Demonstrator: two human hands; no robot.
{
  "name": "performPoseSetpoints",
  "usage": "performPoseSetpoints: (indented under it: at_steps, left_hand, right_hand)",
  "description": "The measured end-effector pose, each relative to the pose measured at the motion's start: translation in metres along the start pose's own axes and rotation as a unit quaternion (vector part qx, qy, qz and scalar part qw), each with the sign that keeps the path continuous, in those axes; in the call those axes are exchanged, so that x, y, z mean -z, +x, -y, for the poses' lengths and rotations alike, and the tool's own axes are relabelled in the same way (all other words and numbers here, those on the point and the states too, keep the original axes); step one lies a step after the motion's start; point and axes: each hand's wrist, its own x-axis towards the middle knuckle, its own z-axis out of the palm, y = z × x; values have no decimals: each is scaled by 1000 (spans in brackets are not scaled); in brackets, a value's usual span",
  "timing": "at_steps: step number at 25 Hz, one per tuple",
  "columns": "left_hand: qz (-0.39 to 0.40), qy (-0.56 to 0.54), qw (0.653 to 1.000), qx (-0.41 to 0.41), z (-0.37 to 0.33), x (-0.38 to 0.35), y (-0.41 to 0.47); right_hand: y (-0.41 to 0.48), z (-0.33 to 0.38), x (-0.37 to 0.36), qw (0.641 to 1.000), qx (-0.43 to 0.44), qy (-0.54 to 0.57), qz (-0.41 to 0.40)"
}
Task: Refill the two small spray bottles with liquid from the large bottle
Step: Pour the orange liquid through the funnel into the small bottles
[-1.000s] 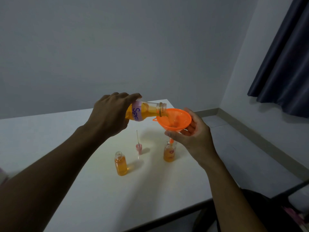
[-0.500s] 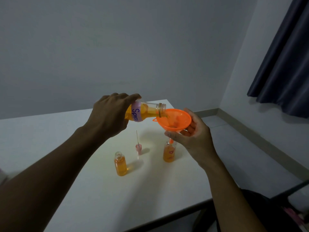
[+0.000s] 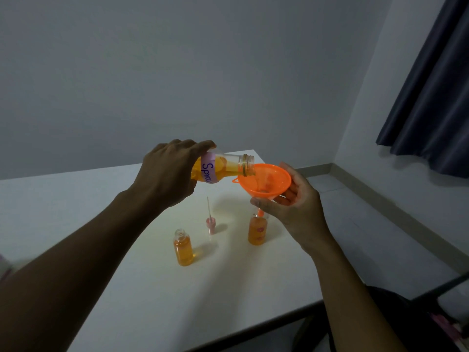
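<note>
the left hand (image 3: 168, 174) holds the big bottle (image 3: 220, 167) tipped over the orange funnel (image 3: 264, 180). the right hand (image 3: 291, 207) holds the funnel, its tip in one small bottle (image 3: 257, 231) on the table (image 3: 76, 194). the other small bottle (image 3: 182, 247) stands open nearby.

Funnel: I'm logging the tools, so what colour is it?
The funnel is bright orange, clearest in the head view.
</note>
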Motion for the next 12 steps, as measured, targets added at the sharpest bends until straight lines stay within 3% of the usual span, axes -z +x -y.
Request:
performPoseSetpoints:
  at_steps: [12]
  left_hand:
    - [1,6,1000,0,-2,1,1]
  right_hand:
    - [0,1,0,1000,3,-4,3]
